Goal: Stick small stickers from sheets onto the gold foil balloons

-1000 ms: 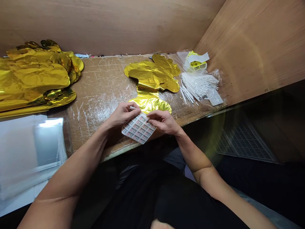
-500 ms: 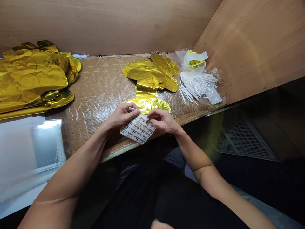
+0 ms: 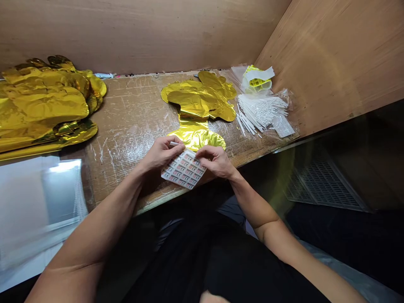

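White sticks [image 3: 261, 112] spill from a clear plastic bag [image 3: 283, 126]; left hand [image 3: 162, 153] pinches a white stick [image 3: 174, 144], right hand [image 3: 216, 162] presses curled fingers on a sticker sheet [image 3: 183, 170], both as before.

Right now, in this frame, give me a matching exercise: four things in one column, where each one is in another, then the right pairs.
Things:
1. Sheet of printed labels
2. Loose white stick
3. Bundle of white sticks
4. Pile of gold foil balloons

Places:
A. Left end of the bench
B. Pinched in the fingers of the left hand
C. Lying on clear plastic, near the right-hand wooden wall
D. Beneath the fingers of the right hand

Pairs: 1-D, 2-B, 3-C, 4-A
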A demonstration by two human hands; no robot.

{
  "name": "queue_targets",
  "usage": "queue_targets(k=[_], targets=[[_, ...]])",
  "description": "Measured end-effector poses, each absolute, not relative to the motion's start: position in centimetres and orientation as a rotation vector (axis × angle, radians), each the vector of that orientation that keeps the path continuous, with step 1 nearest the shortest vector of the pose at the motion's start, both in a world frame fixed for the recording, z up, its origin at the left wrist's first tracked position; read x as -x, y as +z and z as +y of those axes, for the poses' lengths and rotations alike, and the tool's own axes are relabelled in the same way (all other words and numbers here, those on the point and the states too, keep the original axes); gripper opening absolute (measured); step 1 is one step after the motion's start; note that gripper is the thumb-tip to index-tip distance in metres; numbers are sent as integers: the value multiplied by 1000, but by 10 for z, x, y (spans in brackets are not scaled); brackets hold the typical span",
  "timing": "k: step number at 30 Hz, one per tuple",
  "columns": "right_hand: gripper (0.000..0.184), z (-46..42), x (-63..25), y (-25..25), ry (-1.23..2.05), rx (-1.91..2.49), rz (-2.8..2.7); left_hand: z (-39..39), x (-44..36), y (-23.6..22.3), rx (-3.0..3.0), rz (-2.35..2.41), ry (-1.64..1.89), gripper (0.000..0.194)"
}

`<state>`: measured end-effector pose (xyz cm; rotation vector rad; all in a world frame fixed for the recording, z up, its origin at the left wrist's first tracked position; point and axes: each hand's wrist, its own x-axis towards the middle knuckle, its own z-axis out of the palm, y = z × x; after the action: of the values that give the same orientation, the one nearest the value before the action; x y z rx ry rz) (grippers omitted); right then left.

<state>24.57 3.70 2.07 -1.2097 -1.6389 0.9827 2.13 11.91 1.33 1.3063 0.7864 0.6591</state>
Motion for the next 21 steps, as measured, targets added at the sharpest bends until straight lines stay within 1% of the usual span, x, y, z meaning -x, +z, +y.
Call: queue_targets(k=[5,8,11,14,17,21], targets=[[6,37,-248,29,759,1113,-1757,128,-15,14,-1403,811,667,33],[2,42,-258,35,846,1041,-1586,139,-3,17,-1554,750,481,35],[6,52,-270,38,1006,1089,-1530,150,7,18,-1853,611,392,34],[10,63,-274,37,1081,1214,-1822,156,8,13,-2148,480,420,29],[16,71,-268,34,983,1328,-2123,158,2,5,-2257,383,402,26],[24,82,-258,31,913,1413,-2243,159,-2,-2,-2278,351,410,25]])
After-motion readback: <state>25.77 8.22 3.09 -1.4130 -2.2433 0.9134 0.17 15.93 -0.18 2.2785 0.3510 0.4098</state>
